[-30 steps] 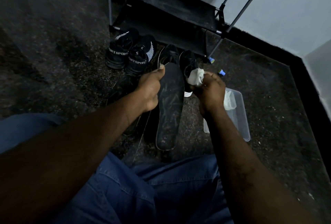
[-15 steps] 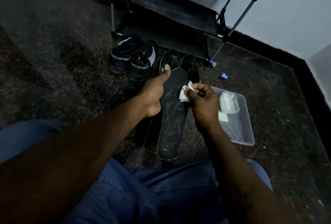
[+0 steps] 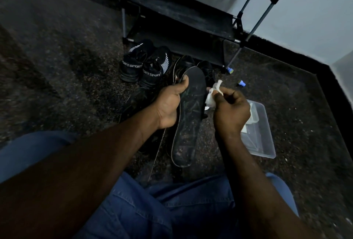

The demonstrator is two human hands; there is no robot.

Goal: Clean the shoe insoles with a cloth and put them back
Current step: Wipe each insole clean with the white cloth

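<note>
Nearest to me, I note blue jeans (image 3: pixel 133 210) across both knees. Above them hangs the dark insole (image 3: pixel 188 124), heel end low and toe end up, clear of the speckled floor (image 3: pixel 57 47). The left hand (image 3: pixel 169 105) grips its left edge, thumb curled over the toe end. The right hand (image 3: pixel 231 110), just right of the insole, pinches a white cloth (image 3: pixel 212 97) between curled fingers. A clear plastic tray (image 3: pixel 265 143) lies beyond that wrist. Farther off stand two black "SPORT" sneakers (image 3: pixel 145 64), then a black shoe rack (image 3: pixel 181 15).
</note>
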